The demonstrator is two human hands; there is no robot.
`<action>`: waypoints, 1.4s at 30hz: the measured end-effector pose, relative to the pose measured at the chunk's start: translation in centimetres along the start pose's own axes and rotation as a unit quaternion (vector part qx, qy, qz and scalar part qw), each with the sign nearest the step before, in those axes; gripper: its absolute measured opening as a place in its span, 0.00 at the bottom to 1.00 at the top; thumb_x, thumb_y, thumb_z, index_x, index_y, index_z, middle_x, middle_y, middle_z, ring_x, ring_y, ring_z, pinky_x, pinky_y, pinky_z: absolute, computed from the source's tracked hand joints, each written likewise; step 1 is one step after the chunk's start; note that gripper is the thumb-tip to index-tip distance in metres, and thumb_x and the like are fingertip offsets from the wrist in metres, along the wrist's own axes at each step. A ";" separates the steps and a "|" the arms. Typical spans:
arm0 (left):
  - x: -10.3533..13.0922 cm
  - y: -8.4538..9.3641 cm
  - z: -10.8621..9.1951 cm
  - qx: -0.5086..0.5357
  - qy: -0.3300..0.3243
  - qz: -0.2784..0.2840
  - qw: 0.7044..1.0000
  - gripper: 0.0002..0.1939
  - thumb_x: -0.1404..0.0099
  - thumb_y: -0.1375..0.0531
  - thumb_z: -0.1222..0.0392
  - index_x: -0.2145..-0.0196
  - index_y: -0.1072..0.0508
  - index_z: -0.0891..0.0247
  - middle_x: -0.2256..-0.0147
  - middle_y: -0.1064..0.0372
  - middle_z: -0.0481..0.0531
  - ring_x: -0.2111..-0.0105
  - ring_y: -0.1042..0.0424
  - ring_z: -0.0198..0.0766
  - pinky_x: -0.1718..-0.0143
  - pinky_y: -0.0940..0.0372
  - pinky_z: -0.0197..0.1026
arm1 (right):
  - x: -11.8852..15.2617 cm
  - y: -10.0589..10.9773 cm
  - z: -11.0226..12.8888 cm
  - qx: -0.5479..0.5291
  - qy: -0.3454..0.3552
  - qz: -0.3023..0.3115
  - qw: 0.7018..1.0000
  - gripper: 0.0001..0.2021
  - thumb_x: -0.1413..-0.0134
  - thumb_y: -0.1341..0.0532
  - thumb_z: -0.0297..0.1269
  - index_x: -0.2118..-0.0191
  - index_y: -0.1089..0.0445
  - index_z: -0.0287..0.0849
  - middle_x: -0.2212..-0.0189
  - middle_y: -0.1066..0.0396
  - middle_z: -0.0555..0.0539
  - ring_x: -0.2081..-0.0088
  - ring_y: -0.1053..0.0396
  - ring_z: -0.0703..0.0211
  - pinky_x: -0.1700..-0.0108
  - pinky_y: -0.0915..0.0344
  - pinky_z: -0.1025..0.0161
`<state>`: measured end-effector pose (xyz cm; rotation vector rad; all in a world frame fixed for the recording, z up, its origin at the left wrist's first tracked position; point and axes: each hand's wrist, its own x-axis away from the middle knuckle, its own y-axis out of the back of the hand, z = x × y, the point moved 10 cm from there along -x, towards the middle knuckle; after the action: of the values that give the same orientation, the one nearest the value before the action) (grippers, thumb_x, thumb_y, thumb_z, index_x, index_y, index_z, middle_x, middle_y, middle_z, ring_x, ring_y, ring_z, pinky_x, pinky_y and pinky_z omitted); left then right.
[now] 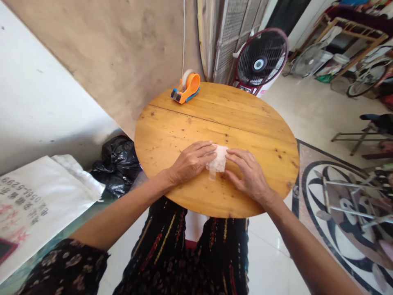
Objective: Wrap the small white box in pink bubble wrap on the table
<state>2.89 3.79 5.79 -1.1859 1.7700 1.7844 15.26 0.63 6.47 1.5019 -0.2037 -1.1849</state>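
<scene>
A small white packet [219, 159], which looks like wrapped bubble film, lies on the round wooden table [258, 119]. A short strip of clear tape [212, 173] sticks out from its near edge onto the wood. My left hand [194, 159] rests palm down, its stretched fingers touching the packet's left edge. On the other side, my right hand [246, 171] has its fingertips at the right edge, with thumb and fingers apart. My left thumb and the packet's underside are hidden.
An orange tape dispenser [190, 87] with a roll of tape stands at the table's far edge. Behind the table is a dark red fan [259, 63]. Black plastic bags [118, 162] and a white printed sack [46, 196] lie to the left.
</scene>
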 end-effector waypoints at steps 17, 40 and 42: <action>0.5 -0.9 0.6 0.003 0.054 0.034 0.998 0.10 0.33 0.44 0.64 0.55 0.27 0.62 0.41 0.40 0.64 0.40 0.39 0.50 0.45 0.34 0.55 | -0.3 -3.3 -0.2 0.077 -0.010 -0.001 0.997 0.12 0.41 0.45 0.27 0.52 0.33 0.43 0.48 0.30 0.38 0.49 0.33 0.47 0.50 0.36 0.48; -0.3 -2.2 3.2 0.209 0.245 0.098 0.942 0.22 0.44 0.44 0.73 0.52 0.28 0.61 0.54 0.32 0.55 0.52 0.31 0.41 0.50 0.33 0.45 | -2.0 -2.8 -3.4 -0.195 -0.128 0.039 0.972 0.09 0.45 0.40 0.33 0.58 0.33 0.44 0.50 0.28 0.41 0.50 0.29 0.50 0.51 0.30 0.50; -0.1 -2.7 3.8 0.291 0.324 0.131 0.891 0.17 0.44 0.42 0.68 0.56 0.27 0.63 0.61 0.29 0.51 0.64 0.29 0.36 0.64 0.31 0.37 | -1.8 -3.5 -3.8 -0.307 -0.186 0.090 0.929 0.11 0.44 0.39 0.38 0.56 0.32 0.44 0.53 0.26 0.43 0.55 0.26 0.51 0.55 0.28 0.53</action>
<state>3.77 7.84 3.59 -1.3968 2.6908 0.8417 15.62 5.54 3.99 0.6925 -0.1947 -1.2277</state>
